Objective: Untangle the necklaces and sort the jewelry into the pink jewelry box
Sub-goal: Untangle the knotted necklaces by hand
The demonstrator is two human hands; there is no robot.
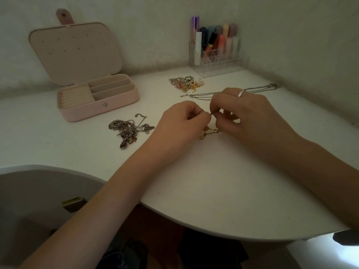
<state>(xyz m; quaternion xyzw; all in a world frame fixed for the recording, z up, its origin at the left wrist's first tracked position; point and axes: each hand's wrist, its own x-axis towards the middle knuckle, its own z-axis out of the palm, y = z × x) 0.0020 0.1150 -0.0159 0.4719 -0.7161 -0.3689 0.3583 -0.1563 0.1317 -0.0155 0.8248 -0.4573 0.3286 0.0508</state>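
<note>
The pink jewelry box [116, 101] stands open at the back left, its compartments bare. A tangle of silver necklaces [129, 130] with a dark purple pendant lies in front of it. My left hand [181, 125] and my right hand [246, 111] meet at the table's middle, both pinching a thin gold chain [208, 133] whose loose part hangs onto the table beneath them. Straightened silver chains [258, 90] lie behind my right hand. A pile of rings and gold earrings [186, 84] sits further back.
A clear organizer [215, 55] holding lipsticks and tubes stands in the back corner against the wall. The white table [213, 191] has a curved front edge; a grey seat and dark floor lie below it at the left.
</note>
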